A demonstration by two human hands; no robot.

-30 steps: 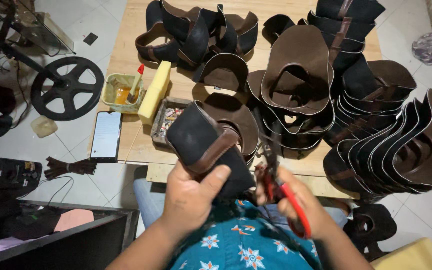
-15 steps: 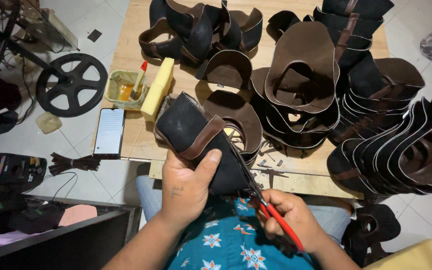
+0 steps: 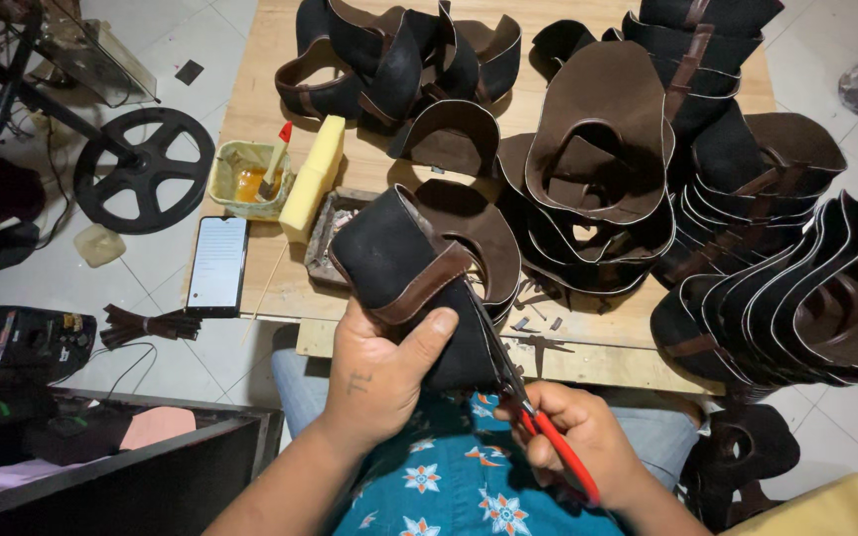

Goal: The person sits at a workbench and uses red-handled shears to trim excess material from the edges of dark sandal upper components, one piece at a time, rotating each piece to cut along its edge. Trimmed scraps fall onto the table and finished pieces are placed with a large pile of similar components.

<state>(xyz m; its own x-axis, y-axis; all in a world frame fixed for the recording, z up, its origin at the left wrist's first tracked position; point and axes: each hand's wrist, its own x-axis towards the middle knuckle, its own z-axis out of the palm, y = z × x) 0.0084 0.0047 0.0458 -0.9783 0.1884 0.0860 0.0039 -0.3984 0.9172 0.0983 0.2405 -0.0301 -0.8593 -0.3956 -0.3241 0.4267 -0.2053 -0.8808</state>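
The left hand (image 3: 374, 372) is clamped around a curved black-and-brown leather shoe upper (image 3: 404, 273), held above the near edge of the wooden bench (image 3: 270, 288). The right hand (image 3: 573, 442) is closed on red-handled scissors (image 3: 523, 397), whose blades lie along the upper's right edge.

Left hand (image 3: 374, 372) covered the lower part of the black-and-brown shoe upper (image 3: 409, 278); its underside was hidden. Scissors (image 3: 523, 397): red handles mostly buried in the right hand (image 3: 578, 447), blade tips lost against the dark leather, so whether they touched it could not be told. Stacked uppers at the board's (image 3: 250, 109) far right corner (image 3: 707, 40) were cut off by the top edge. Phone (image 3: 217, 266) screen content was too small to read. Tray (image 3: 335, 233) near the board's front edge was half hidden behind the upper, contents unclear.
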